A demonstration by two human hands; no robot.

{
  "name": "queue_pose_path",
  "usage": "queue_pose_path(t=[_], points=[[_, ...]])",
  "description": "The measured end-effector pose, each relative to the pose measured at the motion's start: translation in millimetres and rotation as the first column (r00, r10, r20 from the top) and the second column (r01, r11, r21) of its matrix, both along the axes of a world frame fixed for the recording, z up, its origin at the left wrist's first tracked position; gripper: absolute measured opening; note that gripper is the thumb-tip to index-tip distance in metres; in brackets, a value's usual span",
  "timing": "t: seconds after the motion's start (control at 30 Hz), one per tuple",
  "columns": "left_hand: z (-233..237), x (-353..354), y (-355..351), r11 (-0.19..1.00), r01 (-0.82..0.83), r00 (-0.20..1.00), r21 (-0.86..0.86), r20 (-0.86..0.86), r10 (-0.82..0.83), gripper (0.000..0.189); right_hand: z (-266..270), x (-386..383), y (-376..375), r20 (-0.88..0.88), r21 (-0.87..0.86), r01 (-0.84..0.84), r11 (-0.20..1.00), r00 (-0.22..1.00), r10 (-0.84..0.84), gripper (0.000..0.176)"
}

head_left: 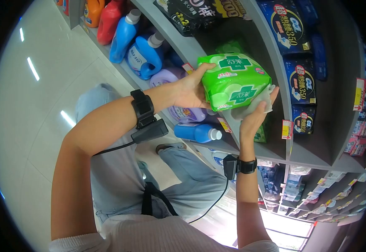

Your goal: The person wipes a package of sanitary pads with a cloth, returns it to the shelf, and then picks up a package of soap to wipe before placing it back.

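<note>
A bright green pack of sanitary pads (237, 82) is held tilted in front of a shelf compartment. My left hand (191, 89) is closed on its left end, thumb on the upper side and the other fingers partly hidden beneath. At the lower right corner of the pack, my right hand (256, 115) is closed on a thin white cloth (250, 107) and presses it against the wrapping. Some right fingers are covered by the cloth. Behind the pack, parts of other green packs (260, 132) show inside the compartment.
Dark blue packs (301, 82) line the shelf to the right, and a black pack (187, 14) lies above. Detergent bottles (143, 54) stand on the left-hand shelf, where one blue bottle (197, 132) is nearest my left forearm. Price tags (287, 129) stick out from the shelf edges.
</note>
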State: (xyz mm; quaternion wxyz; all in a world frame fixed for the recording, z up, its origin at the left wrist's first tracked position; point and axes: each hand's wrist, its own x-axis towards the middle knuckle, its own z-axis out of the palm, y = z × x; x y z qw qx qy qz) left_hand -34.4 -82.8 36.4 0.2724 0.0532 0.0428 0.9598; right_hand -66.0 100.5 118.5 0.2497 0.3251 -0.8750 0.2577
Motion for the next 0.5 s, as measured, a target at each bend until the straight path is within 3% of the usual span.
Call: queue_pose_path(t=[0.07,0.3,0.37,0.5], points=[[-1,0,0,1.0,0.01,1.0,0.007,-0.022,-0.01,0.056,-1,2,-6,0.253,-0.336,-0.014,0.942,0.962,0.105,0.055],[6,5,-5,0.997,-0.053,0.998,-0.049,0.028,0.054,0.057,1,15,-21,0.342,-0.508,0.062,0.859,0.93,0.135,0.052],[0,4,-4,0.998,-0.05,0.998,0.038,0.04,0.049,0.057,-3,13,-19,0.36,-0.706,0.053,0.706,0.886,0.293,0.052],[1,4,-3,0.995,-0.053,0.998,0.087,0.048,0.049,0.058,-9,11,-15,0.407,-0.766,0.112,0.633,0.847,0.343,0.052]])
